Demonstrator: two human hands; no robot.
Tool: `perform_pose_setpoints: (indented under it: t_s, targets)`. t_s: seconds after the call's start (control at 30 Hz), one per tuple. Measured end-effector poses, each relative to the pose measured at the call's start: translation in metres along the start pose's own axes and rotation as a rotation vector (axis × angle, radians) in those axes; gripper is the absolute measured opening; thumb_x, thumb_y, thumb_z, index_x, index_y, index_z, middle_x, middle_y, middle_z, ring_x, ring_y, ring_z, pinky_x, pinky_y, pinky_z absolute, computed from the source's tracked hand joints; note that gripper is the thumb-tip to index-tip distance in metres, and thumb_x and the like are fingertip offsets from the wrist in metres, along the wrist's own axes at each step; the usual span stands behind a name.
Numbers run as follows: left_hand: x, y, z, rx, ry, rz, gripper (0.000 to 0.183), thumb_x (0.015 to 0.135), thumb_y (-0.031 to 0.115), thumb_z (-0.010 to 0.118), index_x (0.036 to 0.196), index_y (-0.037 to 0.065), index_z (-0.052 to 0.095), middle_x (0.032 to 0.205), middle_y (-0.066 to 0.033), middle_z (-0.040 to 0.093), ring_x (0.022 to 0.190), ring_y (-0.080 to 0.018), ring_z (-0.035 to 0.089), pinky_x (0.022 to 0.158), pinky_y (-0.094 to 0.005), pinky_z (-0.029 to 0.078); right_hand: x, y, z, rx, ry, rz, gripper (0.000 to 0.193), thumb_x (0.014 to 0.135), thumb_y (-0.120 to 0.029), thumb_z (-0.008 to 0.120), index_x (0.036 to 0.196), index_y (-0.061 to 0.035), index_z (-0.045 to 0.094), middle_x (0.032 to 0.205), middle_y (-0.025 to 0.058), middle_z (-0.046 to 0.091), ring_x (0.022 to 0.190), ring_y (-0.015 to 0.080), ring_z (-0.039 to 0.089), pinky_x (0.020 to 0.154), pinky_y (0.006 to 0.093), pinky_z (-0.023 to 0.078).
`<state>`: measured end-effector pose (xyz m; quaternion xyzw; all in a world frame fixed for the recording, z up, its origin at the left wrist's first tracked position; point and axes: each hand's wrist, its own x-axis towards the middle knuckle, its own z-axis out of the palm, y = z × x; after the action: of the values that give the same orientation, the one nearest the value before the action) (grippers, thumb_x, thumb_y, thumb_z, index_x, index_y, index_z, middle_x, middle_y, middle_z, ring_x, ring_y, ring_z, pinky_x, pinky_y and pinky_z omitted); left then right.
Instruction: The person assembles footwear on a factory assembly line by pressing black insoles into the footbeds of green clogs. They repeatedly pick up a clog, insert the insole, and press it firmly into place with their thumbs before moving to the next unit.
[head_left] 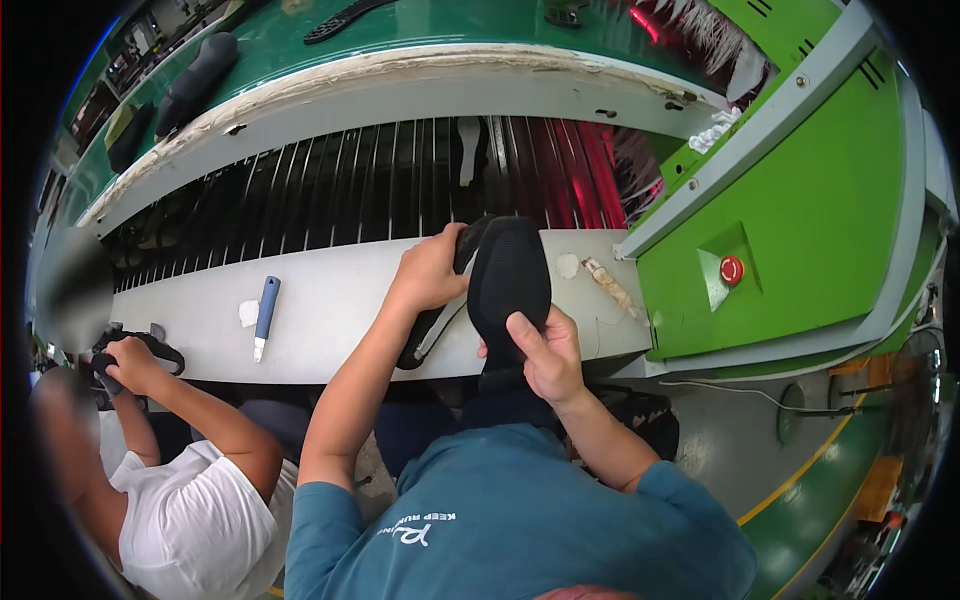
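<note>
My right hand (548, 358) is closed round the lower part of a black shoe sole (510, 275), thumb pressed on its face. The sole is held upright over the white ledge (330, 340). Just left of it, my left hand (432, 272) is closed on a second dark shoe part (425, 338) with a light grey strip along it. The sole partly covers that second part, so I cannot tell its full shape. A blue-handled tool (268, 310) with a pale tip lies on the ledge to the left, beside a white scrap (248, 313).
A tape-wrapped stick (608, 285) and round white piece (568, 265) lie right. Beyond the ledge run metal rollers (350, 180) with a sole (466, 150); a green belt (480, 25) is above. A green machine (780, 260) has a red button (732, 270). A co-worker's hand (135, 365) holds black shoe parts.
</note>
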<state>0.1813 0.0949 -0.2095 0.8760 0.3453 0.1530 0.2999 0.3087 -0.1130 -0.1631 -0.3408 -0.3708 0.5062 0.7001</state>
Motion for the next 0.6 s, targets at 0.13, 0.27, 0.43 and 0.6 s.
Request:
perform_pose_setpoints:
  t_s: [0.13,0.27,0.43,0.6]
  targets:
    - [-0.018,0.017,-0.012,-0.343,0.174,0.056,0.071,0.086,0.028,0.092,0.143,-0.002,0.064,0.119,-0.0211,0.079,0.109,-0.0337,0.078,0.099,-0.0409,0.06,0.0,-0.007,0.01,0.034,0.068,-0.039,0.027,0.114,-0.017,0.065,0.134,0.0018,0.065,0.116,0.0117,0.074,0.094,0.0167,0.075,0.082,0.0334,0.063]
    - [-0.06,0.079,-0.057,-0.738,0.422,0.126,0.056,0.089,0.018,0.093,0.134,-0.003,0.069,0.111,-0.01,0.078,0.104,-0.0169,0.074,0.094,-0.0335,0.059,-0.005,-0.013,0.022,0.086,0.09,-0.025,0.028,0.114,-0.015,0.063,0.137,0.0012,0.061,0.119,0.0144,0.073,0.093,0.0211,0.075,0.081,0.0375,0.065]
    - [-0.09,0.084,-0.05,-0.902,0.573,0.242,0.05,0.089,0.014,0.091,0.129,-0.003,0.069,0.111,-0.0089,0.076,0.101,-0.0154,0.072,0.094,-0.0311,0.057,-0.009,-0.013,0.022,0.013,-0.057,-0.025,0.031,0.112,-0.016,0.067,0.136,0.0023,0.061,0.116,0.0146,0.073,0.097,0.0211,0.074,0.081,0.0382,0.065]
    - [-0.092,0.087,-0.052,-0.94,0.556,0.364,0.038,0.095,0.007,0.077,0.129,-0.006,0.066,0.117,-0.021,0.077,0.11,-0.0269,0.075,0.1,-0.0402,0.06,-0.015,-0.012,0.032,-0.166,-0.034,-0.098,0.035,0.107,-0.012,0.077,0.134,0.007,0.066,0.121,0.0095,0.075,0.106,0.0113,0.068,0.095,0.0288,0.056]
